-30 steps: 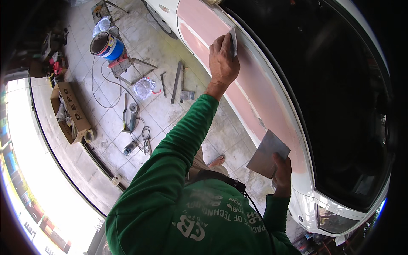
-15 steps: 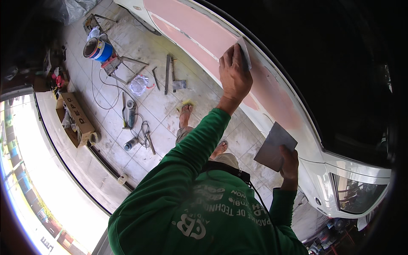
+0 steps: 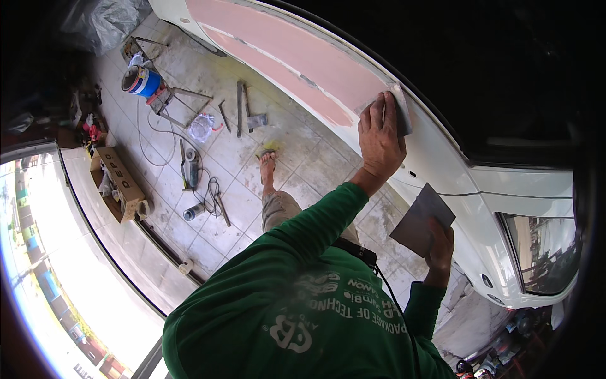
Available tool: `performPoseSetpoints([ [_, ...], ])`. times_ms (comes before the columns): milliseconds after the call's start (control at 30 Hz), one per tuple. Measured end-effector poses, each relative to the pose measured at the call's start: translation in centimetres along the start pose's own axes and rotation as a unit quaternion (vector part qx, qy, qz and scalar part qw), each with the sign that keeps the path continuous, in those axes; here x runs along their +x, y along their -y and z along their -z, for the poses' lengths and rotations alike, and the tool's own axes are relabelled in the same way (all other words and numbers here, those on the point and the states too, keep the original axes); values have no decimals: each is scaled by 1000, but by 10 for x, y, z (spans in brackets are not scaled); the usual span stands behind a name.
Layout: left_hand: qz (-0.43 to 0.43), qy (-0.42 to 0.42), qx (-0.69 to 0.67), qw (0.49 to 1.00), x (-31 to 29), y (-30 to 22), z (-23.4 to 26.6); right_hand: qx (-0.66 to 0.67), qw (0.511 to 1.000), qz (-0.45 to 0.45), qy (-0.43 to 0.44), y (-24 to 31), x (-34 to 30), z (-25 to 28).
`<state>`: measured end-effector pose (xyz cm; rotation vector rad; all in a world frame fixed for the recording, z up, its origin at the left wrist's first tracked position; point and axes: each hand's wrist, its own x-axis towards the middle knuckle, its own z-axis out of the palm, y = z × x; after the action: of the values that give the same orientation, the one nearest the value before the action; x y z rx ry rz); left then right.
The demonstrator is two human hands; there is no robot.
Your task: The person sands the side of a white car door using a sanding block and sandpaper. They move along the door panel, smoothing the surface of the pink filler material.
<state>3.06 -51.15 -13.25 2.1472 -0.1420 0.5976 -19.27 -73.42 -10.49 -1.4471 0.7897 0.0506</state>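
Note:
Over the pink-coated side panel (image 3: 303, 60) of a white car (image 3: 451, 174), my left hand (image 3: 382, 139) is closed on a flat grey putty spreader (image 3: 404, 114). Its fingers press it against the panel near the window's lower edge, where the pink coat ends. My hand hides part of the spreader and the surface beneath. Lower and to the right, my right hand (image 3: 440, 245) grips a dark square plate (image 3: 420, 221) by one edge, apart from the car, thumb on its face.
On the tiled floor (image 3: 214, 170) lie an angle grinder (image 3: 191, 165) with a cord and several metal tools. A blue paint can (image 3: 142, 81) sits on a small metal stand (image 3: 164, 100). An open cardboard box (image 3: 120, 180) stands at the left, and clear plastic sheeting (image 3: 104, 25) at the far left.
My left hand has moved right and downward along the panel with the spreader. My right hand and the plate shift slightly right. The car's view has shifted, its rear sitting higher in the picture.

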Motion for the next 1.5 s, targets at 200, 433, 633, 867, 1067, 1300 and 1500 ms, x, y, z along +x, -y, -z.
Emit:
performPoseSetpoints([
  [200,-30,66,-93,993,-49,-45,-6,58,998,24,3,4,-9,9],
  [433,-172,236,-299,908,-9,-21,127,128,989,31,69,5,9,-86],
  [633,-242,300,-227,894,-6,85,207,331,918,-104,193,17,8,-218],
  [867,147,271,-237,921,57,361,235,276,922,-51,268,72,19,-307],
  [1067,196,-49,-126,971,268,551,255,248,953,-105,138,79,24,-375],
  [1300,199,-95,-76,972,421,592,268,114,979,-71,153,110,17,-436],
  [1500,160,-82,-34,983,451,588,259,67,991,-59,99,109,29,-447],
])
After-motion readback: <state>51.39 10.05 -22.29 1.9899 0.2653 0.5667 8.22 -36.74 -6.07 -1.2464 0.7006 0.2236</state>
